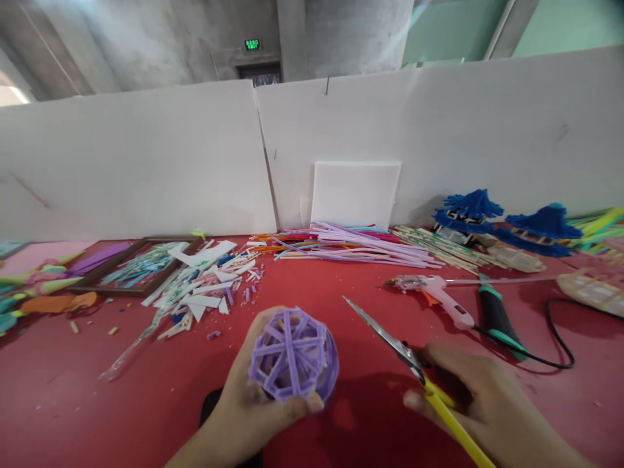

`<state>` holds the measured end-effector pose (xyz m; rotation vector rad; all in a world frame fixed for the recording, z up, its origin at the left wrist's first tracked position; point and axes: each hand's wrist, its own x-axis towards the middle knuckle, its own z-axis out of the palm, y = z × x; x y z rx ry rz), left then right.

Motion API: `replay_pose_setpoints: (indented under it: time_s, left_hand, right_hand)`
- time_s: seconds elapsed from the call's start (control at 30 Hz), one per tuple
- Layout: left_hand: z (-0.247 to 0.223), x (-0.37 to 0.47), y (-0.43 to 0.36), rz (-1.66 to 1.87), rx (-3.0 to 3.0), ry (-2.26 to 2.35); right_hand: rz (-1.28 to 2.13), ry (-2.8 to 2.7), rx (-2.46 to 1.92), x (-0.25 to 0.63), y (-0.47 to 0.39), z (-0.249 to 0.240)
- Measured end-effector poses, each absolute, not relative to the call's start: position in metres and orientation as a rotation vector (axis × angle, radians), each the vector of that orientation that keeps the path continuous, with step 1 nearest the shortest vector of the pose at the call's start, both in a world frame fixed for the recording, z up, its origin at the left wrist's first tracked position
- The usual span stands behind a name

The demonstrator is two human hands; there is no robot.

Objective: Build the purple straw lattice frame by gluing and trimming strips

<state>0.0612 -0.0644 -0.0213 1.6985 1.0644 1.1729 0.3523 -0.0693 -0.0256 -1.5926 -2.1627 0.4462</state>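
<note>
My left hand [244, 403] cups a round purple ball [293, 356] woven from straw strips, held just above the red table [146, 403]. To its right, my right hand [482, 403] grips scissors [404, 354] with yellow handles. Their closed metal blades point up and left, tip near the table's middle. The ball and the blades are apart.
A pink glue gun [439, 296] with a black cord [556, 351] and a black-green tool [494, 318] lie right of centre. Coloured straws [351, 247] are piled at the back, cut scraps [205, 292] at the left, blue tasselled models [507, 224] at the right. White boards [355, 192] wall the back.
</note>
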Motion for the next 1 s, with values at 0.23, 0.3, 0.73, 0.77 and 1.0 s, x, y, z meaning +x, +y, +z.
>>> replay_pose_setpoints:
  time_s: [0.23, 0.3, 0.73, 0.77, 1.0]
  left_hand:
    - [-0.026, 0.055, -0.059, 0.884, 1.343, 0.790]
    - [-0.031, 0.051, -0.051, 0.985, 1.422, 0.807]
    - [-0.041, 0.062, -0.058, 1.414, 1.800, 1.262]
    - [-0.038, 0.066, -0.061, 1.378, 1.806, 1.345]
    - [-0.031, 0.054, -0.054, 1.237, 1.866, 1.352]
  right_hand:
    - [0.536, -2.128, -1.590, 0.346, -0.072, -0.022]
    - [0.551, -2.104, -1.592, 0.345, -0.072, -0.020]
    - [0.708, -2.070, -1.740, 0.341, -0.071, -0.021]
    - [0.715, -2.069, -1.748, 0.341, -0.071, -0.022]
    - [0.717, -2.058, -1.775, 0.341, -0.071, -0.022]
